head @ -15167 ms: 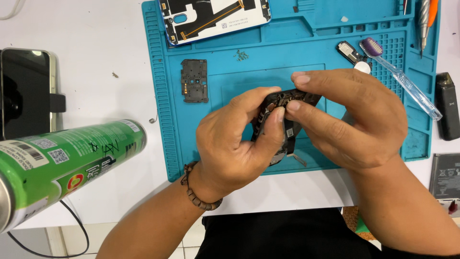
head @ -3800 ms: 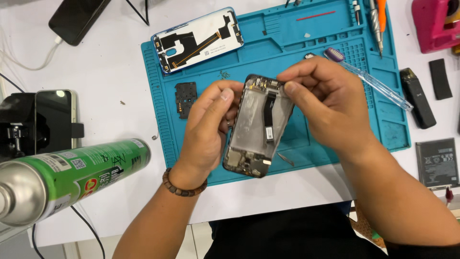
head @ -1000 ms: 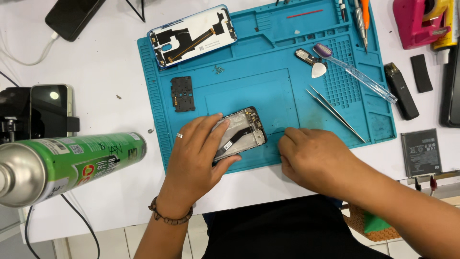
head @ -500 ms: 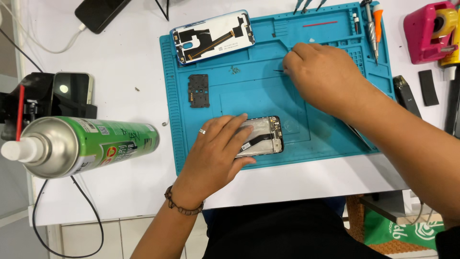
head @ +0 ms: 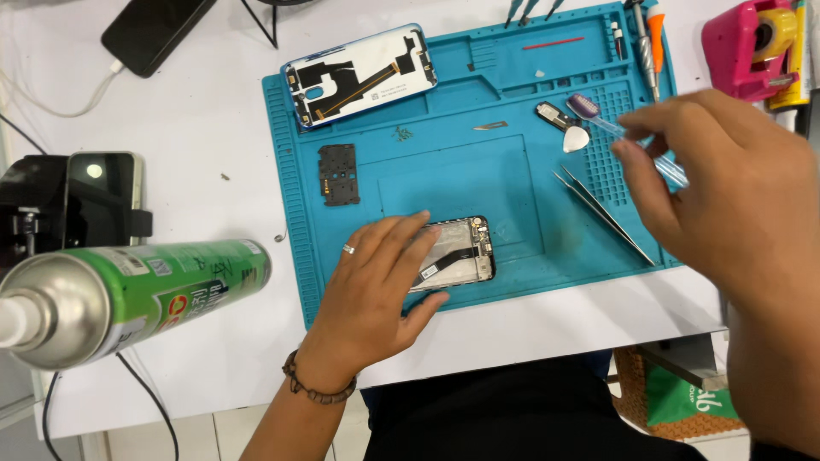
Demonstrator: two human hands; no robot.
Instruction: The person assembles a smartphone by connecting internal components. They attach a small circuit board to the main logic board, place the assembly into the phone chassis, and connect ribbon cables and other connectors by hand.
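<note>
Fingers of the left hand [head: 373, 286] lie flat, spread over the opened phone [head: 453, 254] on the blue mat [head: 512, 256]; right hand [head: 726, 196] pinches a clear-handled brush [head: 628, 138] above the tweezers [head: 602, 213].

Both arms are bare to the edge of view, with no sleeve on either forearm. The left hand [head: 376, 290] wears a thin silver ring [head: 348, 249] on one finger, toward 10 o'clock from the hand's middle. Around the left wrist sits a bracelet [head: 316, 388] of small dark brown beads, toward 7 o'clock from the hand, strung in a single row. The right hand [head: 726, 196] carries no ring or band that shows; its fingernails are short and plain. At 6 o'clock in the picture, between the forearms, lies dark, black clothing [head: 530, 414] over the person's lap.
</note>
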